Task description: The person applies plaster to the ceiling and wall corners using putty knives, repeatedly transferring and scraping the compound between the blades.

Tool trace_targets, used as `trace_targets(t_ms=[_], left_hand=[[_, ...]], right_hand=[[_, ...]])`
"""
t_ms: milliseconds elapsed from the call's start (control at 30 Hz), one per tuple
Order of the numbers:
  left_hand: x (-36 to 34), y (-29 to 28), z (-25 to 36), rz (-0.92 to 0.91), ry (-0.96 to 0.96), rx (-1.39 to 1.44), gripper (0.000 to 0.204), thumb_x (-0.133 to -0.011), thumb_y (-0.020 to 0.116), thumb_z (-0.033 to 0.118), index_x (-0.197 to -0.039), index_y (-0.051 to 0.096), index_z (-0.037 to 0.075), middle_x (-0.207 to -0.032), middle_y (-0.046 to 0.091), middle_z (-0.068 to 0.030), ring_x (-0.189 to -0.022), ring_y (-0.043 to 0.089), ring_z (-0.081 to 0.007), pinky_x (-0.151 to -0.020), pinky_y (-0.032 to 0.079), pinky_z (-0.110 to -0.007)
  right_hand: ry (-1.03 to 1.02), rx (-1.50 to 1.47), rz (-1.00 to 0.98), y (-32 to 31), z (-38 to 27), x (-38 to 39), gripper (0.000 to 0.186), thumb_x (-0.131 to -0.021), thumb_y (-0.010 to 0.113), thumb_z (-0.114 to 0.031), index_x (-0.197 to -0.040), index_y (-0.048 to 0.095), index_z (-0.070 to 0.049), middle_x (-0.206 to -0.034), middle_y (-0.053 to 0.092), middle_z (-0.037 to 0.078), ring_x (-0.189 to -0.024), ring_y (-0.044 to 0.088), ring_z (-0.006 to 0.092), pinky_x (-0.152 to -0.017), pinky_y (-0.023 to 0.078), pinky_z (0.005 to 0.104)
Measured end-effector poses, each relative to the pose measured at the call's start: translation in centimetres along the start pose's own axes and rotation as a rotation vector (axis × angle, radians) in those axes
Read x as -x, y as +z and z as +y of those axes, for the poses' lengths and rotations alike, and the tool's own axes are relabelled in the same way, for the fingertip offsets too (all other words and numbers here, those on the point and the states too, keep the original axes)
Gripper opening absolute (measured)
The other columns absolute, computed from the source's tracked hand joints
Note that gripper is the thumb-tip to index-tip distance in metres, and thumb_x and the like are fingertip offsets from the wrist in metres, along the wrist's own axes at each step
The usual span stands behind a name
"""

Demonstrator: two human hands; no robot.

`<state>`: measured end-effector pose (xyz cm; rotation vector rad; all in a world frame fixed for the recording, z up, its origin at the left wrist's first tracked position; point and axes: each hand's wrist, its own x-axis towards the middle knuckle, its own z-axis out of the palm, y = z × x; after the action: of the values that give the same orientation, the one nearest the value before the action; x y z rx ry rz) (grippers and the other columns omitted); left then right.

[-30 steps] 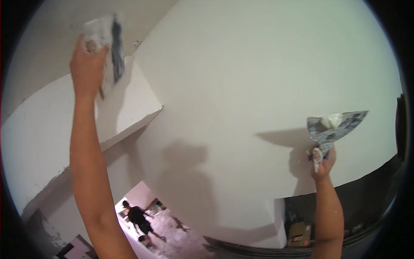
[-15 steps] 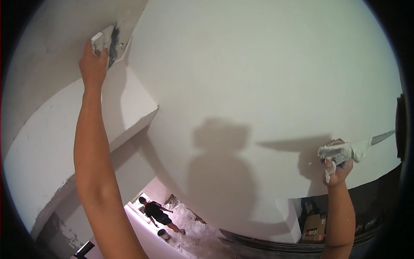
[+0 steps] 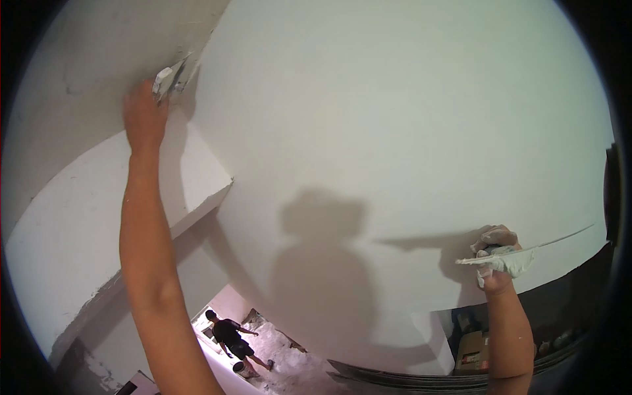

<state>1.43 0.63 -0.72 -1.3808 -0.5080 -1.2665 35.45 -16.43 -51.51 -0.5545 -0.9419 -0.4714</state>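
Note:
Up at the left, my left hand (image 3: 146, 120) is closed on the pale handle of a putty knife (image 3: 172, 76). Its blade is close to the corner where the grey ceiling (image 3: 99, 52) meets the white wall (image 3: 408, 118); whether it touches cannot be told. At the right, my right hand (image 3: 498, 282) grips a long-bladed trowel (image 3: 563, 237), seen nearly edge-on in front of the wall. A thick lump of white putty (image 3: 519, 262) clings to the trowel, and white smears coat the fingers.
A white beam (image 3: 72, 217) with a rough lower edge juts out below my left hand. Far below, a person in dark clothes (image 3: 230, 336) stands beside a bucket (image 3: 243, 370). At lower right, a recess holds a cardboard box (image 3: 471, 352), above dark stacked strips (image 3: 395, 375).
My left hand has shifted slightly down and right with the putty knife, whose blade has turned. My right hand has lowered slightly left and tilted the trowel edge-on. The person below has stepped.

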Motion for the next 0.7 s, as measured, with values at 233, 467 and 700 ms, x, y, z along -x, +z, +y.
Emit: trace_targets(t_ms=[233, 467, 700], left_hand=[[0.8, -1.3, -1.0, -0.217, -0.133, -0.114, 0.032, -0.083, 0.072, 0.021, -0.11, 0.068, 0.004, -0.098, 0.07, -0.0207, -0.093, 0.066, -0.0394, -0.083, 0.052, -0.046], [0.0, -1.0, -1.9, -0.195, -0.083, -0.031, 0.034, -0.08, 0.073, 0.028, -0.1, 0.071, 0.001, -0.095, 0.07, -0.0228, -0.089, 0.067, -0.0408, -0.078, 0.052, -0.047], [0.6, 0.5, -2.8, -0.057, -0.265, 0.029, 0.044, -0.076, 0.075, 0.034, -0.098, 0.07, -0.004, -0.095, 0.069, -0.0272, -0.091, 0.067, -0.0425, -0.081, 0.051, -0.046]], right_hand=[[-0.078, -0.093, -0.067, 0.5, -0.7, -0.6, 0.037, -0.083, 0.076, -0.023, -0.105, 0.056, -0.001, -0.079, 0.054, 0.007, -0.063, 0.052, 0.0127, -0.057, 0.048, 0.0271], [-0.014, -0.191, 0.017, 0.6, -0.9, -0.7, 0.027, -0.08, 0.078, -0.011, -0.093, 0.059, 0.005, -0.076, 0.058, 0.013, -0.063, 0.059, 0.0183, -0.052, 0.055, 0.0275], [-0.086, -0.051, 0.005, 0.4, -0.4, -0.6, 0.031, -0.08, 0.079, -0.015, -0.096, 0.059, 0.001, -0.07, 0.058, 0.011, -0.062, 0.059, 0.0175, -0.051, 0.05, 0.0276]])
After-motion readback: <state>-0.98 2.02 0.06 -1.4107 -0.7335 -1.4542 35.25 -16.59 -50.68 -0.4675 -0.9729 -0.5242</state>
